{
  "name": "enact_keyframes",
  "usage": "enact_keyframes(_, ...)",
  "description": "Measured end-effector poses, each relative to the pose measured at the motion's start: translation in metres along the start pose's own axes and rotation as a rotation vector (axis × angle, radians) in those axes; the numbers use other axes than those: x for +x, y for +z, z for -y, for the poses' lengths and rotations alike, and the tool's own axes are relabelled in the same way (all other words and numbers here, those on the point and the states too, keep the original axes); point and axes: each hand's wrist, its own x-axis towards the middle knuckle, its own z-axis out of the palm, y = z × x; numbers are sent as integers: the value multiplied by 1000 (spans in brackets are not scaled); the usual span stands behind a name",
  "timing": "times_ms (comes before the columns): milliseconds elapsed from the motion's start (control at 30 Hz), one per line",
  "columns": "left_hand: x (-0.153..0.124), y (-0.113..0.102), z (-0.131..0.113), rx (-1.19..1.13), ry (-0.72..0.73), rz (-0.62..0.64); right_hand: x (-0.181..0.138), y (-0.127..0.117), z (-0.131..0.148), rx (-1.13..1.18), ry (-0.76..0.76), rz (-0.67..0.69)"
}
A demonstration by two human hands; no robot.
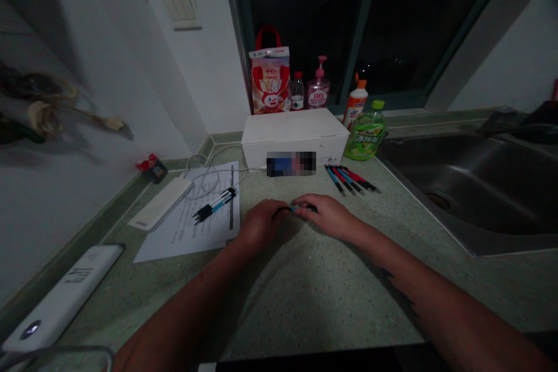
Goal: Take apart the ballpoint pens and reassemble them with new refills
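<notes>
Both hands meet over the middle of the speckled green counter [300, 285]. My left hand [261, 222] has its fingers closed on one end of a black and blue pen [293, 208]. At the other end, my right hand [326, 213] pinches the same pen, which lies roughly level between them. Fingers cover much of it, so I cannot tell whether it is in one piece. Beyond my right hand, several blue, red and black pens [351, 180] lie side by side. To the left, blue and black pens [215, 206] rest on a printed sheet [185, 247].
A white box [296, 131] stands at the back, with a blurred-out device [291, 164] before it. Bottles, including a green one [365, 133], line the window. A steel sink [488, 186] is at right. White power banks [161, 204] and cables lie left.
</notes>
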Motion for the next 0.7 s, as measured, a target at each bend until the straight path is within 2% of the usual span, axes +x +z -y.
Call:
enact_keyframes(67,0,0,0,9,-5,3,0,1,-1,6,-2,34)
enact_keyframes(200,0,-2,0,15,-9,4,0,3,-3,-24,-16,-52)
enact_keyframes(367,0,-3,-2,17,-23,10,0,3,-3,-17,-38,47)
enact_keyframes(533,0,-5,-6,83,-80,49,-1,-1,-5,-90,-99,-131)
enact_keyframes(700,-1,-4,-6,14,-74,26,-2,-3,-4,-161,-145,-138)
